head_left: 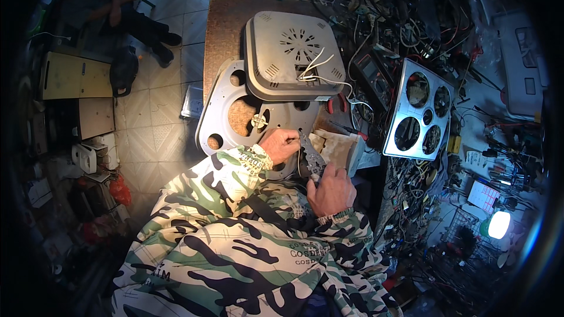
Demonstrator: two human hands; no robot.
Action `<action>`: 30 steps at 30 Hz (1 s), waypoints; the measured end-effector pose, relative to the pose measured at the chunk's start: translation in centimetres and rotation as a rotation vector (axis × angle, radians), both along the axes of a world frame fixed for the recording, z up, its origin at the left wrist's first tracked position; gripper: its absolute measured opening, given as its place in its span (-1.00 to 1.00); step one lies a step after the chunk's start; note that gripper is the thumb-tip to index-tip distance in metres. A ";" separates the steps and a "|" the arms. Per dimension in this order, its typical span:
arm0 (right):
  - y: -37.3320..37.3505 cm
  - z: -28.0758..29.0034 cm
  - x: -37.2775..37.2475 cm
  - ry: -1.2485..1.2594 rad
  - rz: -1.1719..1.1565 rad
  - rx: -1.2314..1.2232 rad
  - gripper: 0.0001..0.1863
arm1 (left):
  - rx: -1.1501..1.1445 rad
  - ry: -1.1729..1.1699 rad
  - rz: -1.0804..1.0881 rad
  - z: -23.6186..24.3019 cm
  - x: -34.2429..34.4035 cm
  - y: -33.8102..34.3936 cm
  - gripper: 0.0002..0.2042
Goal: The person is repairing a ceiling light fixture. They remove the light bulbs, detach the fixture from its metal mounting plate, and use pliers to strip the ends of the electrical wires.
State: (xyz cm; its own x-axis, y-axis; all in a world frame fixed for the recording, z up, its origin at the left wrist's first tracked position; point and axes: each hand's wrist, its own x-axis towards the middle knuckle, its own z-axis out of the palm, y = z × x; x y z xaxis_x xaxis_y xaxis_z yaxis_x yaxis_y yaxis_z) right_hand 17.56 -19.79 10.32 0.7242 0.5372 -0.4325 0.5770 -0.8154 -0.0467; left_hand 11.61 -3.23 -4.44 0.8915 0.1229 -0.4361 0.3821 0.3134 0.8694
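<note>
My left hand (279,145) is closed, fingers curled, at the upper left edge of a dark flat plate with small holes (311,155). What its fingertips pinch is hidden. At the lower end of that plate, my right hand (332,192) grips with thumb and fingers. Under the hands lies a grey metal panel with large round cutouts (276,118), a small pale round part (258,121) showing at one of its openings. On the panel's far part rests a boxy beige housing with vent slots (294,53), white wires coming out of its top.
A brown board (226,20) lies beneath the panel. Right of my hands are a pale open box (341,148), red-handled pliers (338,104) and a multimeter (373,76). A silvery panel with round holes (418,114) leans among tangled cables. Far left sits another person (111,9).
</note>
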 end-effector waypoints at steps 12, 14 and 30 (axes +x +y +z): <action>-0.5 0.1 0.1 0.011 0.010 0.010 -0.36 | 0.027 -0.020 -0.006 -0.8 -0.1 -0.3 -0.82; -0.5 0.1 0.2 0.017 0.013 0.010 -0.36 | 0.023 -0.016 -0.008 -0.6 0.0 -0.3 -0.82; -1.6 -1.3 0.5 0.096 -0.081 0.144 -0.51 | -0.025 -0.028 -0.111 1.5 -0.7 0.8 -0.80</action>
